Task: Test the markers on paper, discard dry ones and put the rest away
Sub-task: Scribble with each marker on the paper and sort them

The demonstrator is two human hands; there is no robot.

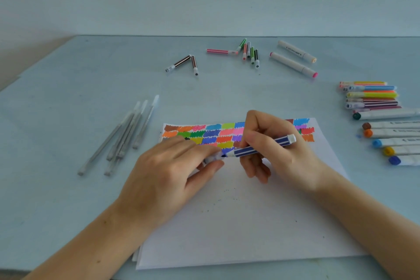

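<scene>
Your right hand grips the blue-striped marker over the paper, tip pointing left; your left hand pinches its clear cap just beside the tip. Colour swatches fill the sheet's far edge; capped markers lie to the right, grey pens to the left.

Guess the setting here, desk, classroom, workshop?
Probably a plain desk or craft table against a bare wall; I can't tell home from classroom. Clues: sheet of paper with colour swatches, sorted groups of markers, and a pale blue tabletop.
</scene>
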